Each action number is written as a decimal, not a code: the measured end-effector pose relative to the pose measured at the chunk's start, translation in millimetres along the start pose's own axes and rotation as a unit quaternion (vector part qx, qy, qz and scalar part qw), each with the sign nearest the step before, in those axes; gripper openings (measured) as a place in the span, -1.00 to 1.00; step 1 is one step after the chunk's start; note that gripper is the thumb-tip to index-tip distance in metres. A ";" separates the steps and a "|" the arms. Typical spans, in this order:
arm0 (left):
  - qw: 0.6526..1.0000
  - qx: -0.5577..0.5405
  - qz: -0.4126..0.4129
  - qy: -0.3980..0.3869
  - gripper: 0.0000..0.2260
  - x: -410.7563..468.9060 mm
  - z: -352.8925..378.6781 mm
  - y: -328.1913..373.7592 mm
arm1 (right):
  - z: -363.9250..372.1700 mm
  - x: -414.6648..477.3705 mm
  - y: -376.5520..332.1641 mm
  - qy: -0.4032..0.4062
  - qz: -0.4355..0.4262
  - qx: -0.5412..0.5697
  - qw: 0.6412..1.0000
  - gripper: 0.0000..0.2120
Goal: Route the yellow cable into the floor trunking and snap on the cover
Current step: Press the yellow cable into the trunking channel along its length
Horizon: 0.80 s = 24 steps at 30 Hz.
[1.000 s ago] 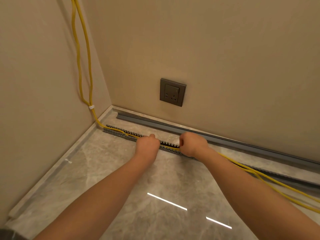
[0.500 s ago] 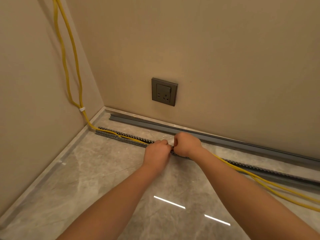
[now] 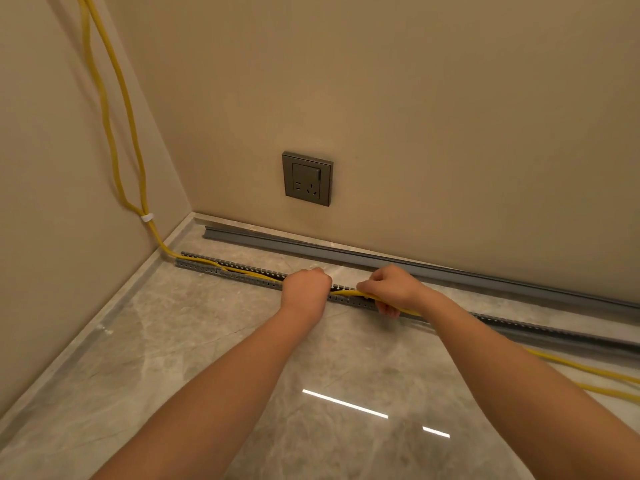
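The doubled yellow round cable (image 3: 117, 140) hangs down the left wall, enters the slotted grey plastic floor trunking (image 3: 225, 270) near the corner and lies seated in it up to the hands; past them it trails loose across the glossy marble-look floor (image 3: 173, 341). It looks light, springy and smooth, so it probably wants holding close to the channel and pressing down bit by bit. The left hand (image 3: 304, 289) is fisted on the trunking, apparently pinning the cable. The right hand (image 3: 391, 289) is curled around both strands, pinching them just over the channel. The long grey cover strip (image 3: 346, 252) lies by the skirting, not yet fitted.
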State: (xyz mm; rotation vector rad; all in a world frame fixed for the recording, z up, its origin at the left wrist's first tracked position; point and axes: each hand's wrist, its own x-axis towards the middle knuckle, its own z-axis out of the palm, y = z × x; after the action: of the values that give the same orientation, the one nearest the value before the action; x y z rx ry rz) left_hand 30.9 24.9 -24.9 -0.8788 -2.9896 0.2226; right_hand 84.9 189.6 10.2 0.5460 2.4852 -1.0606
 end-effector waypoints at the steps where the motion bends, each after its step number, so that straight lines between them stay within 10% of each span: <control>1: 1.000 0.006 -0.001 -0.003 -0.80 0.3 -1.7 1.3 | -1.4 -1.9 3.3 0.000 0.002 0.016 1.000 -0.70; 13: 1.000 0.015 -0.007 0.012 -0.83 -8.3 -3.3 8.0 | -0.4 -4.5 -0.5 0.115 -0.017 -0.187 0.975 -0.88; 24: 0.990 -0.082 0.086 0.079 -0.79 -14.9 3.7 32.8 | 2.7 7.0 4.4 0.085 -0.019 -0.159 0.983 -0.83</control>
State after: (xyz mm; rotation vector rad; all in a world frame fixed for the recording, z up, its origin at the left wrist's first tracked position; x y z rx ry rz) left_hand 60.8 43.6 -32.8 -1.1130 -2.8181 -0.0882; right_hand 81.7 191.8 2.5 0.5090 2.7518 -0.6303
